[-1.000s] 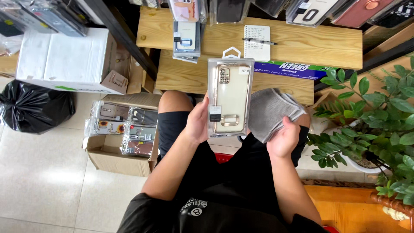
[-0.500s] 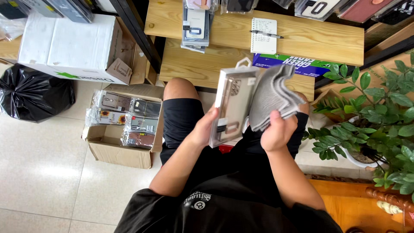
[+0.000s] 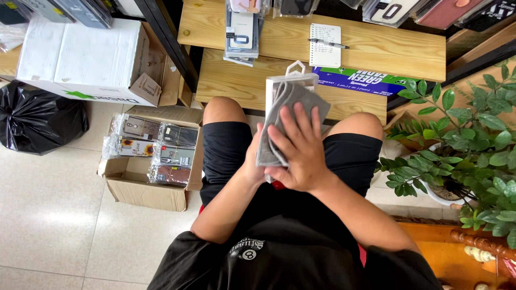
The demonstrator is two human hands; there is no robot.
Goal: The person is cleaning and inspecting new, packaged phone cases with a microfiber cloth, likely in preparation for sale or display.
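I sit with a clear plastic phone-case package (image 3: 293, 80) held upright over my lap. My left hand (image 3: 253, 161) grips its lower left edge from behind. A grey cloth (image 3: 279, 121) lies flat against the package's face, and my right hand (image 3: 301, 147) presses it there with fingers spread. Most of the package is hidden by the cloth and hand; only its top edge and hanger tab show.
An open cardboard box (image 3: 153, 185) of packaged phone cases stands on the tiled floor at my left. A white carton (image 3: 80, 56) and a black rubbish bag (image 3: 37, 115) sit further left. Ahead are wooden shelves (image 3: 376, 51) with a notepad (image 3: 325, 45) and pen; a potted plant (image 3: 462, 145) at right.
The package turned from facing me to nearly edge-on. My right hand brought the grey cloth from beside the package onto its face and now covers it.
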